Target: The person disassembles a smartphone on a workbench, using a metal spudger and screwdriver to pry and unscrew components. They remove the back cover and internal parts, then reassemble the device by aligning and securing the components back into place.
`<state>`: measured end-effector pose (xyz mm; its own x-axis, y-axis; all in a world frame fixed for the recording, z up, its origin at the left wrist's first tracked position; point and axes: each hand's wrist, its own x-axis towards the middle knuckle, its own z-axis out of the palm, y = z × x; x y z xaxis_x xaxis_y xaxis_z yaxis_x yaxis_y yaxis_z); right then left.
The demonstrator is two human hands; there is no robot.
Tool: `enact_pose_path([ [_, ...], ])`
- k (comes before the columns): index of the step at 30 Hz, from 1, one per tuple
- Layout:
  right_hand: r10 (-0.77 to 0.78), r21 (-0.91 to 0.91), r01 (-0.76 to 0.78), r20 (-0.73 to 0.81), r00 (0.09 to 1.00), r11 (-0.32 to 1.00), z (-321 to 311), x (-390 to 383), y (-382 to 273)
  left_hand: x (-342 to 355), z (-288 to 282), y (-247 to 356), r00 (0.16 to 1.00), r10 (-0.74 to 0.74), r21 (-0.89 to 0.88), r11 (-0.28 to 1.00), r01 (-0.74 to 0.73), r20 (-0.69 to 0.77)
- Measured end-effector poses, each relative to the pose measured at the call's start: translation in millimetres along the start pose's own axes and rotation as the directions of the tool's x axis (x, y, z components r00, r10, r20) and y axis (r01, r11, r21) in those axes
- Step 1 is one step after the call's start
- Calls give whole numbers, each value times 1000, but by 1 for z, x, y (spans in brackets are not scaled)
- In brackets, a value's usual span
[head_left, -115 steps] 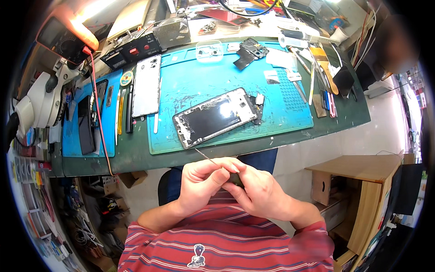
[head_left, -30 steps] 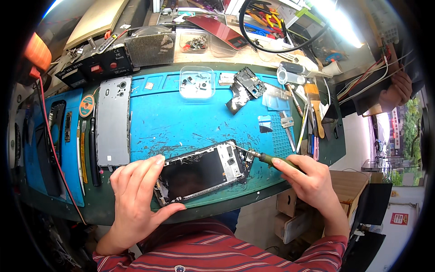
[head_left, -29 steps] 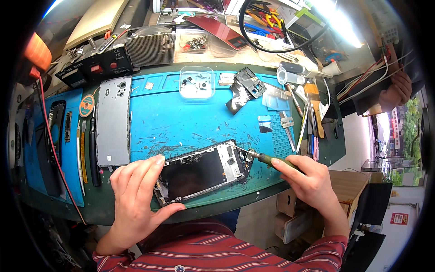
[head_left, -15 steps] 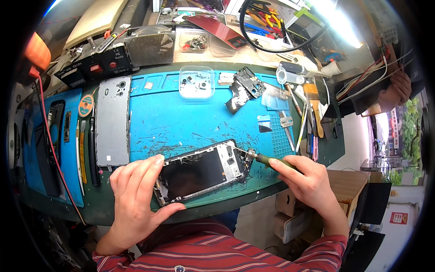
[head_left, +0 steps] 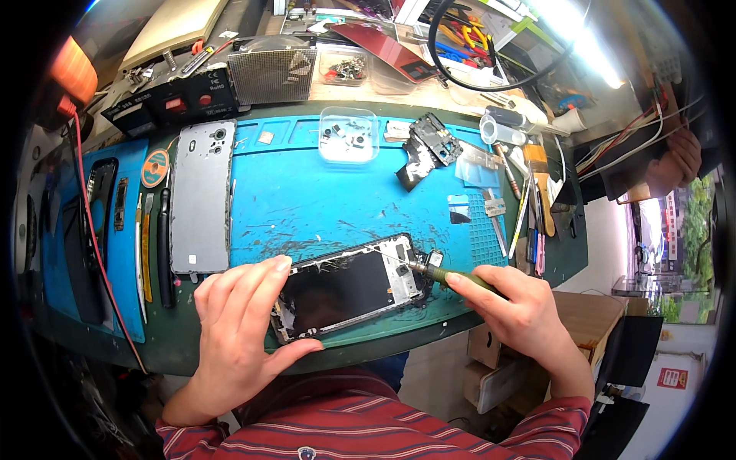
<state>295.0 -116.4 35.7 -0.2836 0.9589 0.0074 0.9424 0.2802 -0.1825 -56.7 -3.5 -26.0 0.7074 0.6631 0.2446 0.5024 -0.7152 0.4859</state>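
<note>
An opened smartphone (head_left: 345, 291) lies tilted on the blue mat, with a black panel, cracked and torn edges and a whitish metal section at its right end. My left hand (head_left: 241, 330) grips its left end, fingertips at the far edge and thumb at the near edge. In my right hand (head_left: 514, 303) is a green-handled tool with a thin metal tip (head_left: 437, 272). That tip reaches over the phone's whitish section; whether it touches is too fine to tell. A small dark part with a silvery piece (head_left: 435, 258) sits by the phone's right end.
A grey phone back cover (head_left: 201, 199) lies left, beside several slim tools and a solder wick spool (head_left: 156, 167). Behind are a clear box of small parts (head_left: 349, 136) and a dark phone part (head_left: 431, 142). Brushes and tweezers (head_left: 540, 192) lie right. A red cable (head_left: 92, 230) crosses the left.
The tool in my right hand has moved its tip left, from the phone's right end to over its whitish section. My left hand keeps its grip. The whole view has shifted slightly.
</note>
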Motion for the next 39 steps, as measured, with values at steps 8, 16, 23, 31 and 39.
enact_pose_path([
  [8,15,26,-15,-15,1000,1000,3,0,-6,-1,0,-1,1000,12,1,1000,-12,-1],
  [16,82,35,-81,-18,996,996,3,-6,-17,-1,0,-1,1000,18,4,1000,-18,-8],
  [23,72,28,-71,-25,997,997,-3,-1,-14,-1,1,0,999,23,-6,1000,-23,-26],
  [31,65,46,-65,1,998,997,-1,2,-17,-1,1,-1,999,21,-44,999,-22,-28],
  [39,62,36,-63,22,998,997,-6,7,-18,-2,2,-1,999,6,-53,999,-8,-35],
])
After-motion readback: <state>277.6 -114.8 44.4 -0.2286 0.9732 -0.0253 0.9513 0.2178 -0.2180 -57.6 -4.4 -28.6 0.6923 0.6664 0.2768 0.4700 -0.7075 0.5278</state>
